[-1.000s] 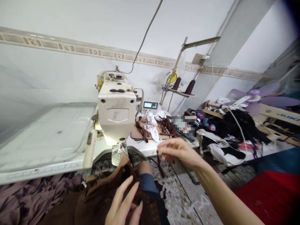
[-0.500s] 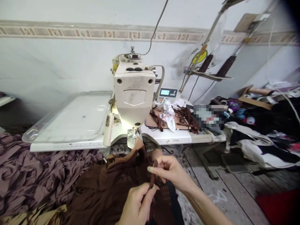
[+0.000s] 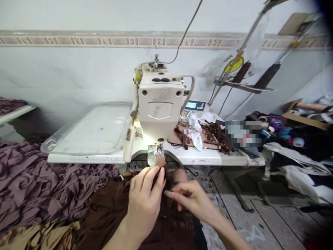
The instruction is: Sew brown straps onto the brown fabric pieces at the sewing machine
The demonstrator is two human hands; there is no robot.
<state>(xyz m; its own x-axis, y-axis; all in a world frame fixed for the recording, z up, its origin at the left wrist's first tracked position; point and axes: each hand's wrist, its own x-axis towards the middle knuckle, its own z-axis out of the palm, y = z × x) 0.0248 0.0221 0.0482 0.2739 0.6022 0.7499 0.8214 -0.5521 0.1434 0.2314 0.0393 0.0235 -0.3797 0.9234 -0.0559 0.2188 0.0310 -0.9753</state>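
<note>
A brown garment [image 3: 111, 205] hangs from the sewing machine [image 3: 160, 104] and spreads over my lap. Its edge runs up under the presser foot area [image 3: 155, 152]. My left hand [image 3: 147, 194] is closed on the fabric just below the machine's needle plate, fingers pinching the edge. To its right, my right hand [image 3: 191, 198] pinches brown fabric between thumb and forefinger; the exact part it holds is mostly hidden.
A clear plastic tray [image 3: 88, 128] lies on the left of the table. Purple-brown fabric pieces [image 3: 33, 184] heap at the left, with tan pieces [image 3: 41, 234] in front. Brown scraps [image 3: 213, 135] lie near the control panel [image 3: 194, 106]. Thread cones [image 3: 267, 76] stand at the right.
My left hand has moved up from the lower strip to the fabric edge by the machine. My right hand stays close to where it was. The view has shifted slightly left.
</note>
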